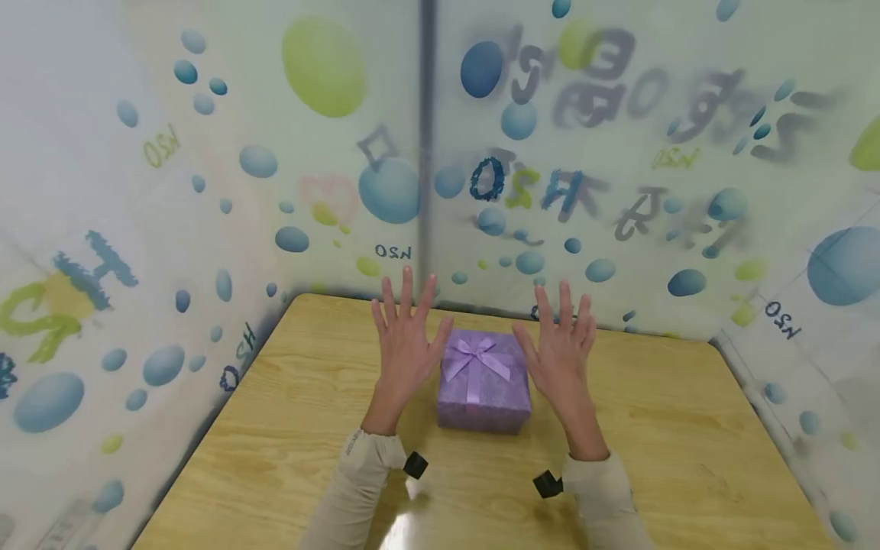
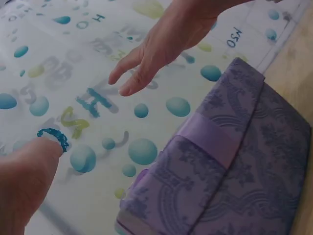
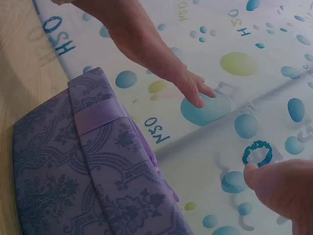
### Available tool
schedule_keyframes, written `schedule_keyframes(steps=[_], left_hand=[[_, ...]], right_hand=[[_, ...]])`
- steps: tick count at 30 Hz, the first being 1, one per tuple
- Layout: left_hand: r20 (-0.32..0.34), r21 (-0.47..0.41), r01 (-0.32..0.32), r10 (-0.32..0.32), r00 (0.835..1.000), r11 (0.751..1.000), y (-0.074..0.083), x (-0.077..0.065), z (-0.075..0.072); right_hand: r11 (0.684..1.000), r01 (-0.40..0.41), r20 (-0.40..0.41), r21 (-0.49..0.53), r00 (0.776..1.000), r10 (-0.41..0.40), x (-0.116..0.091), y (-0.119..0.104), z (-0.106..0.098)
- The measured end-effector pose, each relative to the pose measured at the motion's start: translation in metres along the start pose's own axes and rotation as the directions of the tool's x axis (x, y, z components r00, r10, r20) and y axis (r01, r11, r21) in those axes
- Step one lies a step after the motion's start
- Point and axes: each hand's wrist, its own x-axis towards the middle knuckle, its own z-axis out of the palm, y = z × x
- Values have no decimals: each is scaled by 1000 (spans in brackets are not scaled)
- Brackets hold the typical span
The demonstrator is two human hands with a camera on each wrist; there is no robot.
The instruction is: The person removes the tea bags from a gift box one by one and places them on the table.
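Observation:
A purple gift box [image 1: 484, 416] with a patterned lid and a satin ribbon bow [image 1: 476, 353] stands on the wooden table. My left hand [image 1: 406, 344] is raised at the box's left side, fingers straight and spread, holding nothing. On the other side my right hand [image 1: 562, 359] is held up the same way, its thumb near the lid's right edge in the head view. Both wrist views show the box [image 2: 244, 161] from its sides, with the lid on and the ribbon running down over the lid's rim. Inside the box is hidden.
The wooden table [image 1: 309, 382] reaches back to pale wall panels [image 1: 344, 153] printed with blue and green drops and lettering. Panels also close in the left and right sides. A small black camera [image 1: 415, 465] sits at the left wrist, another black camera [image 1: 548, 483] at the right.

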Motion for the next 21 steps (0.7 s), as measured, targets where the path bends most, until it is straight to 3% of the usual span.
schedule_keyframes(steps=[7,12,15,21], left_hand=[[41,-210,-41,51,998,977,3,-23,17],[136,-310,13,30,990,951,-4,-51,25],[172,-343,29,32,985,939,-8,-63,30],[159,-411,-83,161,974,908,-10,-79,32]], right_hand=[[995,-44,122,95,992,32,-14,3,7],[985,-105,250,137,966,68,-33,2,19],[982,-114,272,151,960,70,-41,3,22],[968,-107,269,228,962,43,-54,9,19]])
